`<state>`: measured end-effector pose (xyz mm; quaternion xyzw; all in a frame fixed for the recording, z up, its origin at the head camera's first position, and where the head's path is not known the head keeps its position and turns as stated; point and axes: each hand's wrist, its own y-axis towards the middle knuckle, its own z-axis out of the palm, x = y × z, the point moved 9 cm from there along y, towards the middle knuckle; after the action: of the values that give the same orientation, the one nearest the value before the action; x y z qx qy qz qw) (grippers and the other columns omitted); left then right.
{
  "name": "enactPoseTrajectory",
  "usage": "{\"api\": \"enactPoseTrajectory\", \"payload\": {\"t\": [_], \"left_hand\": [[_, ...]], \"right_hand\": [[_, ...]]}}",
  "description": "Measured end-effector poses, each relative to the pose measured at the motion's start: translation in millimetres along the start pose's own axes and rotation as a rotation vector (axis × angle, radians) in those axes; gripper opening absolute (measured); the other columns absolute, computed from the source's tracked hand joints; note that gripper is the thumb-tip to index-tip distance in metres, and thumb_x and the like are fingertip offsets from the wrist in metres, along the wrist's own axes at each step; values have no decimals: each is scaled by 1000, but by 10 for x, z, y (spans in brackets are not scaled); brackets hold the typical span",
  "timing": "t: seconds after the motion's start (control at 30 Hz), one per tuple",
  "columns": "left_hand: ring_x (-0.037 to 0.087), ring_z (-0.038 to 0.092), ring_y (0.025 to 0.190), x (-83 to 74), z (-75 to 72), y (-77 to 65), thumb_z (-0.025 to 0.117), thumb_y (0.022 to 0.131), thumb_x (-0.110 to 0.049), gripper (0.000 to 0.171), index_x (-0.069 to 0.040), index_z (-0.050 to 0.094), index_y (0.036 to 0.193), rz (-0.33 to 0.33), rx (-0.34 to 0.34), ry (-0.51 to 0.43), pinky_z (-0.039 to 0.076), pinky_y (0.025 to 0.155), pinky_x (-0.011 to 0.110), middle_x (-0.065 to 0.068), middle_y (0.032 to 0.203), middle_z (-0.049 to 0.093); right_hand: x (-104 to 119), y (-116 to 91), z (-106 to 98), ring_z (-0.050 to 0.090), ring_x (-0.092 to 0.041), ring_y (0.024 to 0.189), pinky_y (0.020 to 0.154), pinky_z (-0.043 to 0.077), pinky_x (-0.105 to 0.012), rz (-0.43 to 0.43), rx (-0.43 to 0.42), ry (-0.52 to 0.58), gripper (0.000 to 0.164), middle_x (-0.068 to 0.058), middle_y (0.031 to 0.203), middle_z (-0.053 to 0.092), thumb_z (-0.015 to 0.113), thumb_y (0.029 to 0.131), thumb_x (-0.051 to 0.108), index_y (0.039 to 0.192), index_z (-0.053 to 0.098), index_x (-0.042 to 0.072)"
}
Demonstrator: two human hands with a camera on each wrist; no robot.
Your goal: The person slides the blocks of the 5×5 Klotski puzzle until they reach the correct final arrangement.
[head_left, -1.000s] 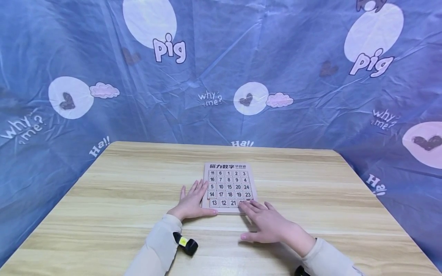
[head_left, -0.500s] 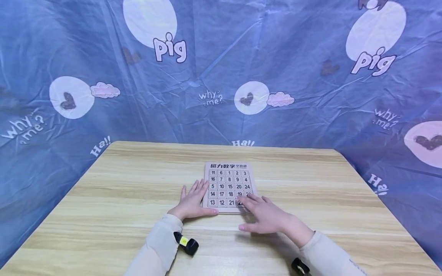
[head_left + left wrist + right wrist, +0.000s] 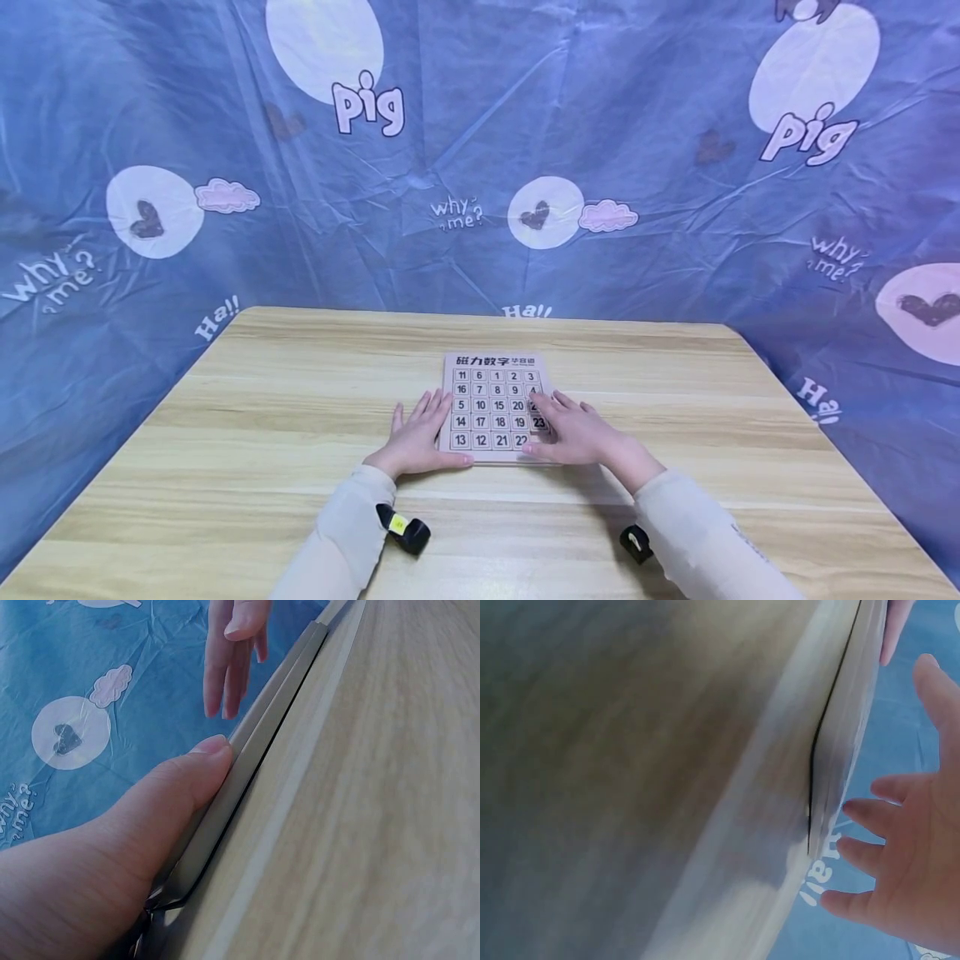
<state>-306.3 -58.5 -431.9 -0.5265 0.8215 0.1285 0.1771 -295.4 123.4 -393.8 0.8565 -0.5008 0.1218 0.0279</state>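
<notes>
A: How would that board [image 3: 491,456] handle?

B: Light and stiff, I'd guess, and likely to skid if pushed unsteadied. The tiles [image 3: 498,406] look smooth; the printed title says magnetic, so I'd expect them to slide easily.

A: Where would you take hold?

B: The bare rim, at nine and three o'clock, off the numbers.

A: And where does it lie from the fingers?

B: Flat on the table [image 3: 300,358], between both hands. The left hand [image 3: 415,443] has straight fingers touching the nine o'clock edge, its thumb on the near edge at seven. The right hand [image 3: 577,435] sits at four, fingers spread and gripping nothing, tips over the three o'clock column, thumb near five.

A: Are those tips touching?

B: From beside the left wrist they look just above it; I can't tell for certain.

A: Beyond?

B: Blue cloth [image 3: 412,275] at twelve.
</notes>
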Motion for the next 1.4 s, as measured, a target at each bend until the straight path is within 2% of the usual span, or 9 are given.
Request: {"api": "enactPoseTrajectory", "payload": {"t": [0.23, 0.5, 1.07, 1.27, 1.4], "left_hand": [[25, 3, 128, -5, -2, 9, 50, 58, -75, 110, -11, 13, 139, 0, -1, 6, -9, 95, 54, 10, 142, 10], [25, 4, 128, -11, -11, 3, 53, 58, -73, 109, -12, 13, 139, -4, 0, -11, -9, 95, 53, 11, 142, 11], [24, 3, 128, 0, -6, 4, 51, 58, -75, 109, -12, 14, 139, -11, 5, -8, -9, 95, 52, 10, 142, 10], [25, 4, 128, -4, -9, 3, 51, 58, -74, 109, -12, 14, 139, -10, 2, -8, -10, 95, 52, 10, 142, 10], [25, 4, 128, -16, -16, 2, 52, 59, -73, 108, -11, 14, 139, -7, 0, -9, -10, 95, 52, 11, 142, 11]], "right_hand": [[-10, -16, 28, 23, -35, 122, 92, 17, -59, 17, 10, -8, 92, -13, 130, 38, 49, 71, 65, 136, 24, 5], [50, -101, 36, 25, -36, 121, 91, 17, -61, -13, 9, -28, 88, -9, 133, 34, 46, 73, 64, 136, 24, 6], [128, -221, 40, 26, -34, 121, 92, 19, -58, -43, 3, -29, 88, -12, 132, 36, 46, 74, 64, 135, 27, 4], [210, -168, -9, 24, -35, 122, 92, 18, -59, -66, 4, 34, 87, -10, 135, 32, 42, 75, 65, 135, 26, 4], [401, -47, 3, 22, -36, 122, 92, 17, -58, -123, 20, 6, 86, -11, 136, 29, 38, 76, 66, 136, 25, 5]]}}
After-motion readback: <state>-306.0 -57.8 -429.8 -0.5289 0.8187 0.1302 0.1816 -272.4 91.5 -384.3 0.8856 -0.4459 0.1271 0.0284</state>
